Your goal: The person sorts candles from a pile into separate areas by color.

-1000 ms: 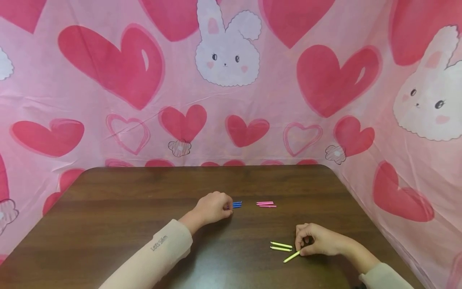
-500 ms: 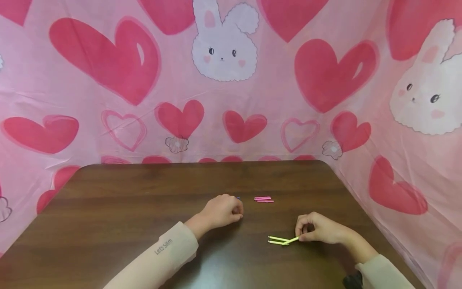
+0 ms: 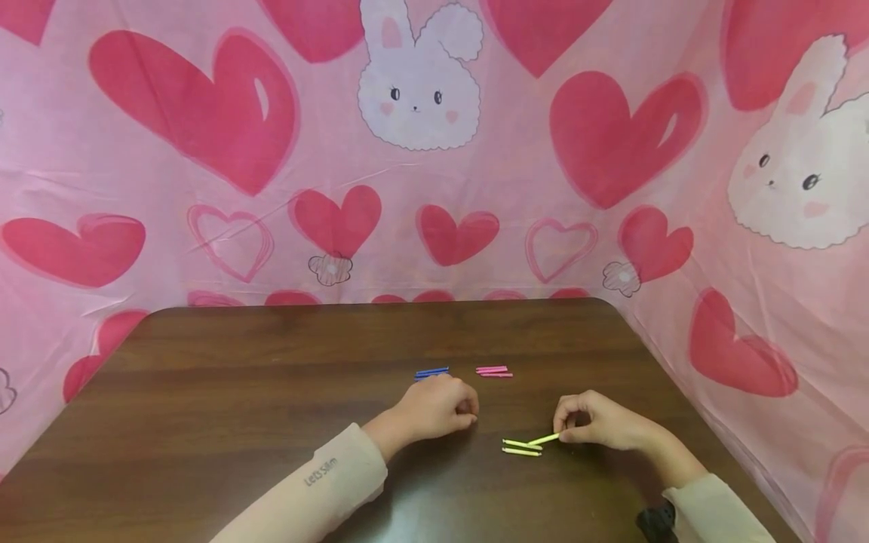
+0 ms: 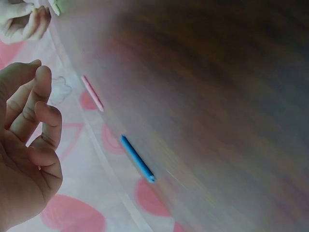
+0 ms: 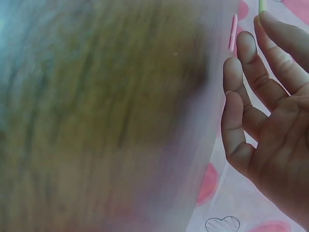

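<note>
In the head view, my right hand (image 3: 597, 422) pinches one end of a thin yellow stick (image 3: 543, 438) between thumb and forefinger. The stick's other end slants down over two more yellow sticks (image 3: 521, 452) lying side by side on the table. A green-yellow tip shows above the fingertips in the right wrist view. My left hand (image 3: 437, 407) hovers near the middle of the table, fingers loosely curled. Nothing shows between its thumb and fingers in the left wrist view. Just behind it lie blue sticks (image 3: 431, 372), partly hidden by the hand.
A small group of pink sticks (image 3: 493, 371) lies right of the blue ones. The brown wooden table (image 3: 271, 377) ends at a pink cloth (image 3: 400, 173) printed with hearts and rabbits, hanging behind it and along the right side.
My left hand has moved away from the blue sticks, rightward and nearer, uncovering some of them. The right hand has swung the held yellow stick up beside and over the other two.
</note>
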Tool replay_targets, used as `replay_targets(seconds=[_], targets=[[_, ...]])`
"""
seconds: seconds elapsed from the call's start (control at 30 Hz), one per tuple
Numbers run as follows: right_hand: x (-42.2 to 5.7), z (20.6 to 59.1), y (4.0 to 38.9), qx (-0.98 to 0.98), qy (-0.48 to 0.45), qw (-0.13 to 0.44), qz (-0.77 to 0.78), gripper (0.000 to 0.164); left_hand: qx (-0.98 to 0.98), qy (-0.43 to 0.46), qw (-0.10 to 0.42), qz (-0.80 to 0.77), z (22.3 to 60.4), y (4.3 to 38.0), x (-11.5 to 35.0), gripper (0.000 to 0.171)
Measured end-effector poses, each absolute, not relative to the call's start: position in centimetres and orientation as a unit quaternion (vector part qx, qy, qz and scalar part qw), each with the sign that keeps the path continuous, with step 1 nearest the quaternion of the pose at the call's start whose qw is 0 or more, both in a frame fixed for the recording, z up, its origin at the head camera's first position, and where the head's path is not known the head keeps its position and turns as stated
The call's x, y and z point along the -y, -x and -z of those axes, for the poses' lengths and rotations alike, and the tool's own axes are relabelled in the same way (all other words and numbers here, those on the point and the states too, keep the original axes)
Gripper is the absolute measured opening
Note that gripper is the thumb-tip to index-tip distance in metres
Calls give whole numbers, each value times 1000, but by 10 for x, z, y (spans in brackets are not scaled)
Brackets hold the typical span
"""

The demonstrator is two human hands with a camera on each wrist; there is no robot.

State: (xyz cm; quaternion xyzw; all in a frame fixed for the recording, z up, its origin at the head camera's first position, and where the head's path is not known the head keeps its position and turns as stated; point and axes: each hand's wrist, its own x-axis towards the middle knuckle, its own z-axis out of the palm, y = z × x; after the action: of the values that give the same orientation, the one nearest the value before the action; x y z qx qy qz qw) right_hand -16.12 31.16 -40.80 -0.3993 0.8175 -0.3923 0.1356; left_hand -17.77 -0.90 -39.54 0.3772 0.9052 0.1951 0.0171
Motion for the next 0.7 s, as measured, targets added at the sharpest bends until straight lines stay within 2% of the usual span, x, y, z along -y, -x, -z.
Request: replay_targets(seconds=[0.7], targets=[[-319, 404, 171, -830, 361, 110, 410, 8, -886, -440, 31, -141, 395, 157, -18, 8]])
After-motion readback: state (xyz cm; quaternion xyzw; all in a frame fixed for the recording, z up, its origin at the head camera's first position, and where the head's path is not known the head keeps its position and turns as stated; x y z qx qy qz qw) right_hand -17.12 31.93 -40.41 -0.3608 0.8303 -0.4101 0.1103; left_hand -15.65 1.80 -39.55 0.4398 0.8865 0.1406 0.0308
